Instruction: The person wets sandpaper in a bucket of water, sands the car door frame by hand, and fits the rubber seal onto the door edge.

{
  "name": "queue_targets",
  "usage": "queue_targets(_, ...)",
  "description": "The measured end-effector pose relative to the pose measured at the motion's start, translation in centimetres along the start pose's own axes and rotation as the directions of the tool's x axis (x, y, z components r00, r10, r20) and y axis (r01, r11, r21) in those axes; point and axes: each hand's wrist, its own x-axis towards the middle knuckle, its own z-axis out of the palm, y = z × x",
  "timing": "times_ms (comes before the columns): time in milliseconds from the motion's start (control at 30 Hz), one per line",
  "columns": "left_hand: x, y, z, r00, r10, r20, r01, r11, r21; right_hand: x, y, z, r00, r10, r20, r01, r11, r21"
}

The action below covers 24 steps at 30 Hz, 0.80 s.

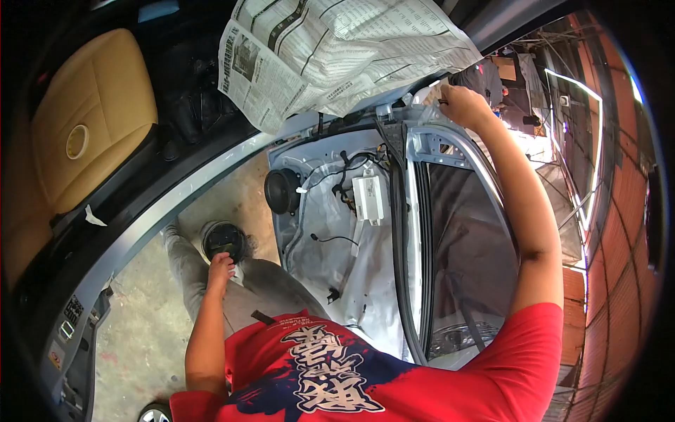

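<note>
My left hand is closed at my thigh, beside a dark round object; what its fingers hold is too small to tell. My right hand is raised, its fingers curled on something small and dark at the upper front corner of the car door frame. Beneath that arm is the open door, its inner panel bare, with silvery sheeting, black wiring, a white box and a black speaker. Newspaper sheets lie spread just left of my right hand.
A tan car seat is at the left, behind the door sill. Concrete floor shows between sill and door. A person in dark clothes is beyond my right hand. Corrugated sheeting stands at the right.
</note>
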Motion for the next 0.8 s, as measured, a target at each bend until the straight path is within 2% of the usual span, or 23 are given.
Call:
queue_targets(100,0.2,-0.1,-0.2,1.0,0.007,0.001,-0.006,1.0,-0.019,0.7,1.4,0.3,0.996,-0.057,0.075,0.056,0.998,0.022)
queue_targets(200,0.2,-0.1,-0.2,1.0,0.012,0.01,-0.012,0.999,-0.032,1.0,1.1,0.2,0.999,-0.017,0.043,0.015,0.999,0.052)
queue_targets(300,0.0,0.2,-0.2,1.0,0.001,-0.001,-0.001,1.0,-0.031,0.8,1.8,1.3,0.999,-0.049,-0.025,0.05,0.996,0.076)
queue_targets(400,-0.3,0.0,-0.3,1.0,0.001,-0.01,-0.002,0.999,-0.05,1.4,2.1,0.8,0.993,-0.108,0.049,0.104,0.991,0.083)
queue_targets(500,-0.1,-0.1,-0.4,1.0,0.011,-0.004,-0.011,0.997,-0.074,1.3,1.4,1.0,0.996,-0.069,-0.047,0.073,0.994,0.076)
queue_targets(600,-0.1,-0.3,-0.6,1.0,-0.001,-0.027,-0.001,0.998,-0.057,2.0,2.2,0.5,0.984,-0.144,0.102,0.142,0.99,0.021)
queue_targets(633,-0.2,-0.2,-0.5,0.999,-0.006,-0.036,0.005,0.999,-0.043,1.5,1.1,-1.0,0.98,-0.083,0.181,0.075,0.996,0.052)
queue_targets(733,-0.5,0.0,-0.2,0.998,0.004,-0.062,-0.007,0.999,-0.047,1.6,0.6,0.5,0.998,-0.06,0.034,0.059,0.997,0.045)
queue_targets(800,-0.5,0.1,-0.5,0.998,0.012,-0.066,-0.015,0.999,-0.038,1.3,0.9,0.0,0.994,-0.07,0.084,0.068,0.997,0.025)
